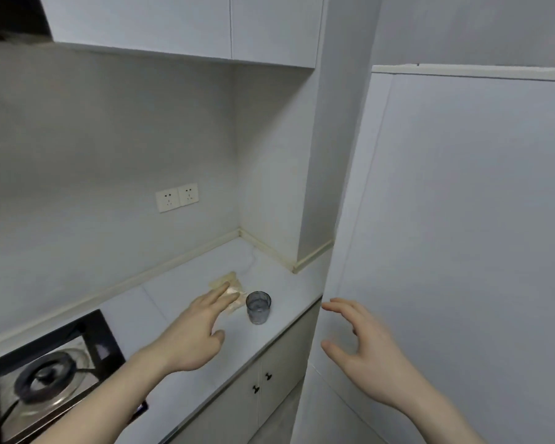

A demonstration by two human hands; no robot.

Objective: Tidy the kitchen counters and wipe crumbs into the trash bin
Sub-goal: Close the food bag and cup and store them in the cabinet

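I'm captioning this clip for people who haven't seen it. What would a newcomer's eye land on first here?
Two bare hands: the left hand stretches over the pale counter, fingers straight, towards a beige cloth; the right hand hovers open off the counter's end. A small grey tumbler stands upright just right of the cloth. At lower left sits a gas stove, and twin wall sockets mark the backsplash.
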